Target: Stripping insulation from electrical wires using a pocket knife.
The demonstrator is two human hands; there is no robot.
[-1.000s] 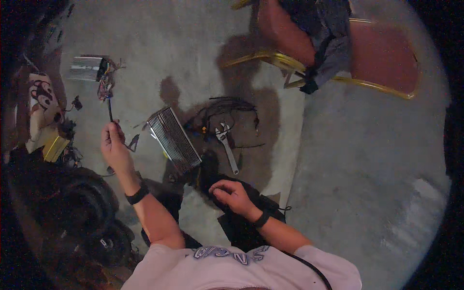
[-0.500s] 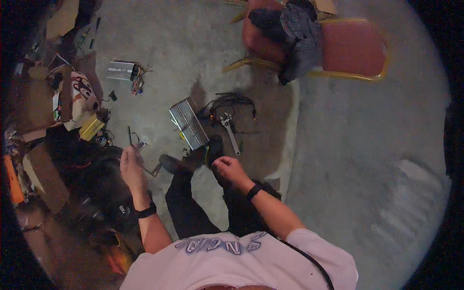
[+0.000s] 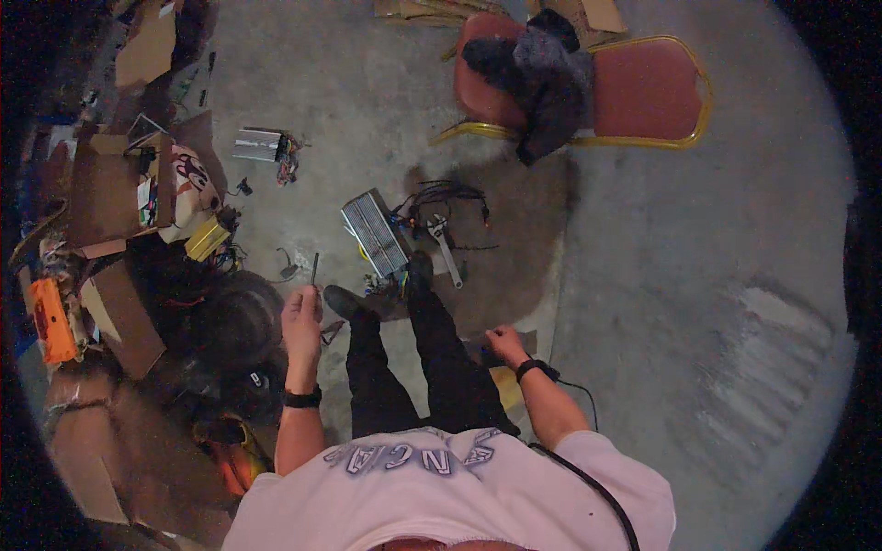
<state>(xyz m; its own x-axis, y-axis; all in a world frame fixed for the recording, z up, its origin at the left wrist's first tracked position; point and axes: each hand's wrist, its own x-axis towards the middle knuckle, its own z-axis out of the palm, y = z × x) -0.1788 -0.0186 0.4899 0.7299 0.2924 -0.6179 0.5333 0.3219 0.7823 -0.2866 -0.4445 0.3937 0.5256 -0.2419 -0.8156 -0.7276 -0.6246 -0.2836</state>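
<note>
My left hand (image 3: 301, 320) is closed around a slim tool whose thin dark shaft (image 3: 315, 268) points up and away; its handle is hidden in my fingers. Out by my right thigh, my right hand (image 3: 505, 344) has its fingers curled together, and whether anything sits in them is hidden. Just past my shoes lies a silver finned metal box (image 3: 375, 234) with coloured wires at its near end. To its right are an adjustable wrench (image 3: 446, 253) and a bundle of black cables (image 3: 447, 191) on the floor.
Another silver box (image 3: 258, 144) with wires lies farther back, and a gold-coloured box (image 3: 209, 238) is at left. Open cardboard boxes (image 3: 115, 197), a black tyre-like ring (image 3: 234, 321) and an orange object (image 3: 53, 321) crowd the left side. Red chairs (image 3: 648, 92) with dark clothing (image 3: 554, 101) stand at far right.
My right hand has drawn back and right, away from the finned box's wires to beside my thigh. My left hand, still holding the slim tool, appears farther right, as the view has shifted.
</note>
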